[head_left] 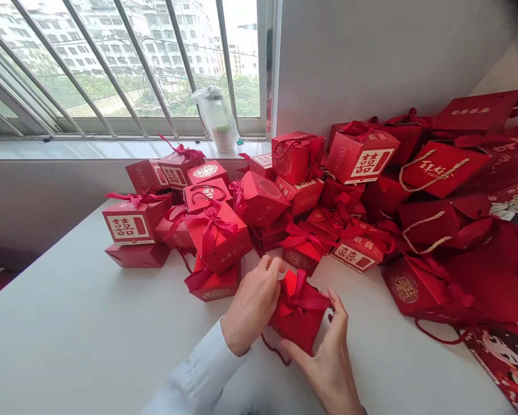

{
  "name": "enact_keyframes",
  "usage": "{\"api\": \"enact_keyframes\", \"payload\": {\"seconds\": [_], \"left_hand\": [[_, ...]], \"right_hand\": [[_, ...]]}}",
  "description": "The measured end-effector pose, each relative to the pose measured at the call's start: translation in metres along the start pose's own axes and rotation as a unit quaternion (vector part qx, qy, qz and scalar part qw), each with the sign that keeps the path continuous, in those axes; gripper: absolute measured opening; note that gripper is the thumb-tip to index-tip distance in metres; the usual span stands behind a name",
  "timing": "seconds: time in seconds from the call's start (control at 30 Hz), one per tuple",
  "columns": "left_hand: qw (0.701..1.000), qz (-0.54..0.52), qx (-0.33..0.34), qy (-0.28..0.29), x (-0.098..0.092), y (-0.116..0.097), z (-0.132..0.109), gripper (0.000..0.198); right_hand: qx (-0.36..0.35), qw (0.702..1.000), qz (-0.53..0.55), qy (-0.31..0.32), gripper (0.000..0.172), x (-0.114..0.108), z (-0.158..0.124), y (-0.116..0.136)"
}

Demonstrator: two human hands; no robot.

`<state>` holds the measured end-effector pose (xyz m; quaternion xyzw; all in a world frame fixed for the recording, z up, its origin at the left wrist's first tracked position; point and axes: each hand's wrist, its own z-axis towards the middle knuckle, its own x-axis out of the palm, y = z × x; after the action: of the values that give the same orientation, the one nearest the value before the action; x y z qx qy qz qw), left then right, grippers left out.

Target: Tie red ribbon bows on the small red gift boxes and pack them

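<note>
A small red gift box [297,325] with a dark pink ribbon bow [302,295] on top stands on the white table in front of me. My right hand [331,357] grips it from the right, thumb low at the near side and fingers around the far right edge. At the box's upper left corner, my left hand [254,302] is closed with its fingers curled in. What those fingertips hold, if anything, is hidden behind the hand. A dark red cord [276,349] loops out at the lower left of the box.
Many similar red boxes are heaped behind, including one with a bow [218,235] and one with a white label [131,223]. Red bags with rope handles [435,170] pile up at right. A plastic-wrapped cup [219,124] stands on the windowsill [112,151]. The white table [77,334] extends left.
</note>
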<state>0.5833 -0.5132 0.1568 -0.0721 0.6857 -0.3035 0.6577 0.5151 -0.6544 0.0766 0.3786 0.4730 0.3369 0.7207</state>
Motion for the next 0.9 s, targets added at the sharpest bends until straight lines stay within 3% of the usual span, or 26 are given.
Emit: {"api": "enact_keyframes", "payload": {"seconds": [0.17,0.27,0.37,0.5,0.6,0.77,0.9], "left_hand": [[0.999,-0.006,0.012,0.040,-0.003,0.007,-0.007,0.013],[0.998,0.009,0.010,0.054,-0.003,0.005,-0.006,0.016],[1.000,0.007,0.002,0.021,-0.003,0.002,-0.002,0.022],[0.997,-0.034,0.019,-0.065,0.003,0.003,0.007,0.028],[0.993,-0.062,0.037,-0.096,0.009,0.006,0.013,0.026],[0.993,-0.089,0.041,-0.060,0.007,0.014,0.016,0.020],[0.993,-0.115,0.032,-0.025,0.000,0.018,0.016,0.015]], "right_hand": [[-0.030,0.999,0.004,0.035,0.041,-0.031,0.025,-0.006],[-0.105,0.989,-0.031,0.098,0.025,-0.038,0.044,-0.005],[-0.157,0.978,-0.058,0.124,0.013,-0.035,0.054,-0.002],[-0.156,0.983,-0.057,0.082,0.010,-0.033,0.045,0.001],[-0.195,0.976,-0.081,0.054,0.009,-0.034,0.032,0.001],[-0.291,0.948,-0.116,0.054,0.009,-0.038,0.024,0.003],[-0.293,0.949,-0.088,0.073,0.008,-0.037,0.033,0.010]]}}
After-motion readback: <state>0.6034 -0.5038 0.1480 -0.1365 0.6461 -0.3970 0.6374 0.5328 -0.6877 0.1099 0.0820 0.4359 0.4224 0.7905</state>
